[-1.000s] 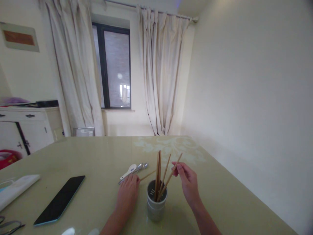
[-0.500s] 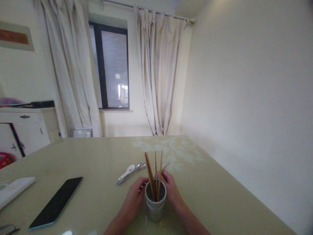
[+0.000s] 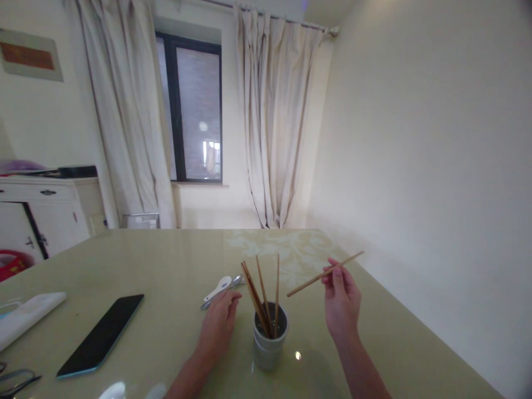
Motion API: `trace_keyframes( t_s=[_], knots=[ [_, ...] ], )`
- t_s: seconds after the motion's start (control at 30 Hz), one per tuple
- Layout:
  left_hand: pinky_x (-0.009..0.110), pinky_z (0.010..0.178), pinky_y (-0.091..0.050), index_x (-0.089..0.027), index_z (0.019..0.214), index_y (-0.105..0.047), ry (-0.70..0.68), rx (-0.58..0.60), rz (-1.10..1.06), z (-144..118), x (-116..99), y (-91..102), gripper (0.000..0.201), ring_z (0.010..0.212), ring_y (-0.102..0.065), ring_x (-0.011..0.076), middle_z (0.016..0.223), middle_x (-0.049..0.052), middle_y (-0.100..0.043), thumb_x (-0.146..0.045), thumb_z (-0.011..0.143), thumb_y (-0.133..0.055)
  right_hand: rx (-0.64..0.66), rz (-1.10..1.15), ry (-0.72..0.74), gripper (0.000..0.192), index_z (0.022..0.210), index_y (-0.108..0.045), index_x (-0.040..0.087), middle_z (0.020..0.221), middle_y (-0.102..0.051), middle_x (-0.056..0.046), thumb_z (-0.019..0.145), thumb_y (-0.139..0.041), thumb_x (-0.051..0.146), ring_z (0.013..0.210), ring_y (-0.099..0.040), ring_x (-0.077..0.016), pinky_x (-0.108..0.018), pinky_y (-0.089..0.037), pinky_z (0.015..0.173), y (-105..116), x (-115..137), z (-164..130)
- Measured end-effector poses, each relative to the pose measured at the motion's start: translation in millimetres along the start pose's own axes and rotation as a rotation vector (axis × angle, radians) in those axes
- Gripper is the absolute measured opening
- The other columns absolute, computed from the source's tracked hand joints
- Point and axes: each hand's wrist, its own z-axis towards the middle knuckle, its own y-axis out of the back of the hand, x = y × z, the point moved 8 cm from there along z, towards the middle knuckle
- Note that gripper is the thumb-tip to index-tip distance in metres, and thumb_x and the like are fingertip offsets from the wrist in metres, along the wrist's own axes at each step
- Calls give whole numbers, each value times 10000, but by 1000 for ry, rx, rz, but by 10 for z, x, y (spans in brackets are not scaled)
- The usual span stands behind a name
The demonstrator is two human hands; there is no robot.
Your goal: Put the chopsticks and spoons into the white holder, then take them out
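A single wooden chopstick [image 3: 305,286] is pinched between the thumb and fingers of my right hand [image 3: 341,302], raised above the table to the right of the cup. It slants up to the right, clear of everything else. The grey cup [image 3: 268,352] stands upright between my hands with several chopsticks [image 3: 277,288] leaning in it. My left hand [image 3: 218,324] is low over the table, left of the cup and apart from it, its fingers loosely bent with nothing seen in them. Just beyond its fingertips lie a white spoon [image 3: 220,287] and metal cutlery [image 3: 236,281], partly covered by that hand.
A dark phone-like slab [image 3: 102,335] lies on the glossy table [image 3: 174,266] to the left. Farther left are a white flat packet [image 3: 31,318] and scissors [image 3: 20,379]. The wall [image 3: 436,194] runs along the table's right side.
My right hand has left the cup and moved right, bringing one chopstick with it. My left hand has let go of the cup's side and shifted left, closer to the spoons.
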Motion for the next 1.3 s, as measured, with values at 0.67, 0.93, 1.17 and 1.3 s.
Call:
trace_keyframes(
  t_s=[0.67,0.93,1.17,1.3],
  knots=[
    [404,994,-538,-219,1132,-730,242,392,-589,-293,-411,-478,511,1058,-704,256,1136,72,-795,-683,958,-604,728,-498,-93,481,827,-764,180,771,-699,-43,973,-664,628,737,-626,-205,-299,-482,685,-743,-333,-698],
    [397,995,-560,-245,1100,-753,229,423,-552,-350,-462,-513,501,1113,-696,262,1147,65,-798,-696,958,-588,664,-479,-175,480,742,-676,189,660,-575,18,882,-773,637,646,-518,-163,-280,-410,617,-690,-432,-687],
    [422,1075,-515,-262,1174,-762,212,424,-525,-364,-386,-544,477,1138,-678,269,1215,63,-791,-653,996,-555,651,-424,-191,498,712,-666,194,656,-591,14,794,-849,649,637,-531,-164,-285,-429,606,-691,-401,-691],
    [395,1051,-522,-221,1177,-756,209,475,-587,-376,-453,-584,478,1113,-695,257,1172,67,-799,-627,1000,-576,673,-395,-220,481,809,-746,182,710,-687,-23,775,-867,646,659,-586,-182,-306,-474,647,-705,-397,-702]
  ],
)
